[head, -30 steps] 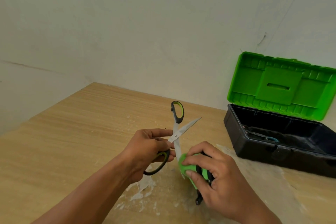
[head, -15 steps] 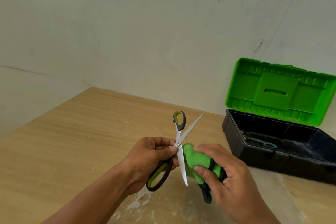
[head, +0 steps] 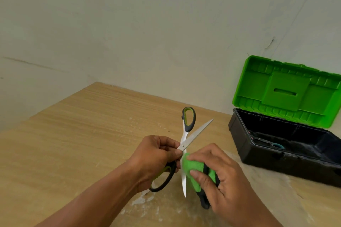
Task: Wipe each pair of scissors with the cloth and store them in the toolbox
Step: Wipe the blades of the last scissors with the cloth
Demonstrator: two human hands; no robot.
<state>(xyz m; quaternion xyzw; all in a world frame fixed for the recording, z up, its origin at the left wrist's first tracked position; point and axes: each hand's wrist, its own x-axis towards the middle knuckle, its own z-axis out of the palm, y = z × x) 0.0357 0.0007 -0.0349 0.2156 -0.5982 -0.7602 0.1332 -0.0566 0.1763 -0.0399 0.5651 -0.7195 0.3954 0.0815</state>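
1. The left hand [head: 155, 156] pinches the scissors [head: 186, 145] at the pivot — blades spread wide, one handle loop far and up, one blade pointing near.
2. The right hand [head: 221, 177] is closed round the green cloth [head: 193, 168], pressed against the near blade.
3. The toolbox [head: 287, 153] stands open at the far right of the table [head: 73, 134] — another pair of scissors [head: 271, 143] lies inside.

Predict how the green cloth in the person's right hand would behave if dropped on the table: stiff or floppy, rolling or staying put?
The green cloth looks folded over the lower blade of the scissors under the right hand, so it is probably soft and floppy. It seems light for its size. It would likely flop flat on the table rather than roll.
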